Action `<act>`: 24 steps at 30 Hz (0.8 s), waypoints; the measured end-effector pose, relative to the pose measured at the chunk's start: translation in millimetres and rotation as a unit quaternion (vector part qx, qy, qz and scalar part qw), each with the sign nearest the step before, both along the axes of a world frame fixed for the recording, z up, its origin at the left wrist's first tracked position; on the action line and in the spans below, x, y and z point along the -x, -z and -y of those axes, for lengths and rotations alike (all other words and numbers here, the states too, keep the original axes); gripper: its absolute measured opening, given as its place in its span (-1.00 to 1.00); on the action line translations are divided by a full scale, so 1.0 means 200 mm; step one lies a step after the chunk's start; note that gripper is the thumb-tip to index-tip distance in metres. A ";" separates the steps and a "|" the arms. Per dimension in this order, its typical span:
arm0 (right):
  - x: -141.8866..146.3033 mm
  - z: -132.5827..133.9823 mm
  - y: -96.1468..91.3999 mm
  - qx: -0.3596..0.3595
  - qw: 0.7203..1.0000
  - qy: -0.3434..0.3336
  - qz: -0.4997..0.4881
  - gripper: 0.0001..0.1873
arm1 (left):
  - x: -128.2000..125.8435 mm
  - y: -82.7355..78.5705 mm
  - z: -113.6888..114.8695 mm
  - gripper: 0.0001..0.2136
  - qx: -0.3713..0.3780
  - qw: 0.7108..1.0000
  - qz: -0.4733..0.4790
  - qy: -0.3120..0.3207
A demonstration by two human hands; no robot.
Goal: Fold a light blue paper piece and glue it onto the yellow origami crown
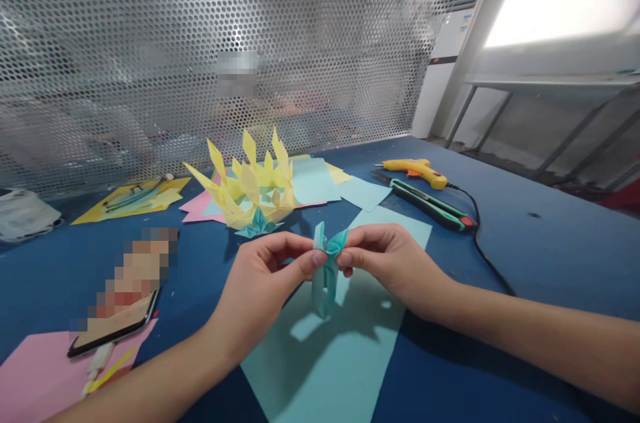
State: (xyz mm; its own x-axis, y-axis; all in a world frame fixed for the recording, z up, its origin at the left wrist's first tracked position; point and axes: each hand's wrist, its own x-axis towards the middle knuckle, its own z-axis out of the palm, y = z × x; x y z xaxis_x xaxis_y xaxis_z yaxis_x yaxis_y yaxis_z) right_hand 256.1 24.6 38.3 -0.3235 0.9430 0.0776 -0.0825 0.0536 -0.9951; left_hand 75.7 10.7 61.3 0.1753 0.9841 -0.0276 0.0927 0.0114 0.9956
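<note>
Turquoise folded-paper piece (331, 283) is pinched at its top by the left hand (267, 273) and right hand (387, 257); light, even pressure should sharpen folds without crushing them.

Paper piece (332, 266) between hands (263, 269), crown (249, 184) behind; glue gun (417, 171) right, phone (120, 325) left.

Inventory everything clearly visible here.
Folded paper piece: 1, teal, centre
Crown: 1, yellow, centre
Ornament: 1, teal, crown's front
Long sheet: 1, pale teal, front
Loose sheets: several, pink, blue, yellow, left and centre
Glue gun: 1, yellow, right
Cord: 1, black, from glue gun
Cutter-like tool: 1, black and green, right
Phone: 1, black, left
Cable: 1, white, at phone
Bundle: 1, whitish, far left
Perforated screen: 1, silver, behind
Cabinet: 1, white, right rear
Table: 1, blue, underneath
Left hand, right hand: 2, bare, pinching folded paper piece
</note>
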 end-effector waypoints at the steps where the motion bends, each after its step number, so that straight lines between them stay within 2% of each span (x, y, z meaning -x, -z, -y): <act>1: 0.00 0.00 0.00 0.003 1.000 -0.005 0.001 -0.82 | 0.00 0.00 0.00 -0.84 0.000 1.000 -0.004 0.001; 9: 0.01 0.02 -0.01 0.005 1.000 -0.009 -0.009 -0.71 | 0.00 0.00 0.02 -0.84 -0.003 1.000 0.001 0.016; 14: 0.01 0.02 -0.01 -0.016 1.000 0.019 -0.003 -0.81 | 0.00 0.03 0.00 -0.90 0.033 0.999 -0.014 0.039; 15: 0.01 0.02 0.00 -0.028 0.999 0.026 -0.003 -0.81 | 0.00 0.03 0.00 -0.91 0.043 0.998 -0.017 0.041; 19: 0.01 0.04 0.00 -0.125 0.991 0.034 0.026 -0.57 | 0.00 0.03 -0.01 -0.90 0.070 0.996 -0.029 0.038; 21: 0.01 0.04 0.00 -0.148 0.987 0.014 0.057 -0.64 | 0.00 0.03 -0.01 -0.89 0.080 0.996 -0.033 0.036; 24: 0.01 0.04 0.01 -0.140 0.987 -0.003 0.082 -0.81 | 0.00 0.04 -0.02 -0.88 0.097 0.994 -0.031 0.048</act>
State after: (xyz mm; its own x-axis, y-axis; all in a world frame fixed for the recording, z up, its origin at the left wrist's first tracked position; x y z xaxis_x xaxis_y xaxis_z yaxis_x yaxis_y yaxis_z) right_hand 254.2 16.7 35.7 -0.3590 0.8903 0.2801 0.0776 0.3275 -0.9416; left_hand 76.3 14.1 54.0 0.2605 0.9378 -0.2293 0.1643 0.1910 0.9677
